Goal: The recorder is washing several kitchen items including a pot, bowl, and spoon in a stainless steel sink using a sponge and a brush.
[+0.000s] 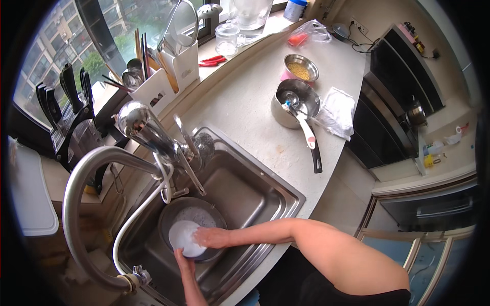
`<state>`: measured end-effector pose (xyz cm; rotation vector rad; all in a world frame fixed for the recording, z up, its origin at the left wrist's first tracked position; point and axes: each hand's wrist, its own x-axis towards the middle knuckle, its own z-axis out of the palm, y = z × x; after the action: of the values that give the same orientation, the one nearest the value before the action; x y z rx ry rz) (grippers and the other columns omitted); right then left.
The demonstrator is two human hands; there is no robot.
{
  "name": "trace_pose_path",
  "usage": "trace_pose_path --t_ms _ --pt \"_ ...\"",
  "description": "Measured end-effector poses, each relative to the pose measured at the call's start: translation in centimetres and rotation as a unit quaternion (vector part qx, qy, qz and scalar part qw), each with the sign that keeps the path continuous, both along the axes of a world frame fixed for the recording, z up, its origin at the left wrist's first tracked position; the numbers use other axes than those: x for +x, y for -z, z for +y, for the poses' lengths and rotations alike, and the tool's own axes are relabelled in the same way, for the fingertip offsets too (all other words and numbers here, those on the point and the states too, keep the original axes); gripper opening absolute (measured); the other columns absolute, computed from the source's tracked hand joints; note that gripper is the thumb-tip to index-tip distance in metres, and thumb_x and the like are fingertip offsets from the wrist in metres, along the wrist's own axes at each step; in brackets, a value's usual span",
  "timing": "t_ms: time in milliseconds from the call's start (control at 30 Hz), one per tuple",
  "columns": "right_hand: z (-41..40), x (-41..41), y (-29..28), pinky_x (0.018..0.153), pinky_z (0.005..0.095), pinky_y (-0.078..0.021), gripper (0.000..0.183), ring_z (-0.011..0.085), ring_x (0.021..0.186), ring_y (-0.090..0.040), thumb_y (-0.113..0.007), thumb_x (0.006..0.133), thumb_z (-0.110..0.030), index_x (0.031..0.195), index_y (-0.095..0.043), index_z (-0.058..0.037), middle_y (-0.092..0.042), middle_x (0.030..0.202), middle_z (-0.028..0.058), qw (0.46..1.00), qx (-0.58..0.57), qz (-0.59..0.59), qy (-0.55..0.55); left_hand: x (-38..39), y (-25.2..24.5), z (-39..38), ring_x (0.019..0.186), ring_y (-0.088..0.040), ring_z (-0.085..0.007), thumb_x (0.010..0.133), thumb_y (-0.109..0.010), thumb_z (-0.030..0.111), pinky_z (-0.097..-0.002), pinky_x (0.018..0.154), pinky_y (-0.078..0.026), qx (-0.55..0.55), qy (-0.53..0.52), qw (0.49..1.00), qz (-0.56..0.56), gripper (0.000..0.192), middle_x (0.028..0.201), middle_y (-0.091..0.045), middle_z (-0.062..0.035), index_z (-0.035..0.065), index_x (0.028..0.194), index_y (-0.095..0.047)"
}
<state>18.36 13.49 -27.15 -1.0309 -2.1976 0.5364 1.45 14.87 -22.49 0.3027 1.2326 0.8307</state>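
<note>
Over a round metal basin (164,225) of sudsy water in the stainless steel sink (233,187), my left hand (183,258) grips a white bowl (180,235) by its lower rim. My right hand (210,237) reaches in from the right, its fingers against the inside of the bowl; the fingertips are blurred, and whether they hold a cloth or sponge cannot be told. Suds lie on the water behind the bowl. A curved steel faucet (72,214) arches left of the basin, with a white hose (126,225) beside it.
On the counter (241,111) stand a saucepan (289,114) holding utensils, a metal bowl of yellow beans or grains (298,70) and a folded white cloth (338,113). A steel wool scrubber (204,145) sits at the sink's back corner. Knives in a block (69,91) and utensil holders (153,90) line the window side.
</note>
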Motion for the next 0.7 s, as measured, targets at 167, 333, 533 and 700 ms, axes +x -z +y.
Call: trace_pose_path --t_ms 167,333,533,700 --pt "-0.5 -5.1 -4.3 0.079 0.0418 -0.0431 0.026 0.0331 0.090 -0.054 -0.044 0.083 -0.018 0.101 -0.054 -0.0027 -0.056 0.102 0.0179 0.973 -0.225 -0.018 -0.039 -3.4 4.8 -2.8 0.089 -0.055 -0.0224 0.076 -0.043 0.024 -0.0372 0.083 -0.044 0.002 -0.109 0.993 0.039 0.030 0.092 -0.055 -0.0087 0.0033 0.096 -0.050" --pt "-0.6 -3.7 -2.8 0.081 0.0416 -0.0416 0.023 0.0282 0.091 -0.055 -0.046 0.078 -0.013 0.097 -0.056 -0.0055 -0.058 0.095 0.0123 0.973 -0.228 0.009 0.040 -1.3 3.6 -1.7 0.081 -0.056 -0.0178 0.079 -0.045 0.023 -0.0343 0.074 -0.046 0.027 -0.127 0.989 -0.075 0.018 0.085 -0.057 -0.0067 0.0063 0.084 -0.052" --pt "0.6 0.9 -2.0 0.082 0.0389 -0.0428 0.026 0.0293 0.090 -0.057 -0.045 0.078 -0.016 0.096 -0.061 -0.0052 -0.060 0.099 0.0158 0.998 0.056 -0.006 0.019 0.5 1.4 -0.1 0.075 -0.054 -0.0148 0.078 -0.046 0.021 -0.0294 0.067 -0.045 -0.060 -0.052 0.997 0.004 0.014 0.080 -0.054 -0.0038 0.0094 0.084 -0.051" --pt "0.0 -5.9 -6.0 0.097 0.0396 -0.0332 0.031 0.0257 0.109 -0.049 -0.042 0.080 -0.013 0.106 -0.056 -0.0050 -0.053 0.114 0.0161 0.920 -0.370 -0.128 -0.025 -3.3 7.4 -4.0 0.087 -0.058 -0.0215 0.074 -0.045 0.024 -0.0354 0.077 -0.048 0.046 -0.106 0.992 0.042 0.034 0.092 -0.058 -0.0108 0.0010 0.098 -0.051"
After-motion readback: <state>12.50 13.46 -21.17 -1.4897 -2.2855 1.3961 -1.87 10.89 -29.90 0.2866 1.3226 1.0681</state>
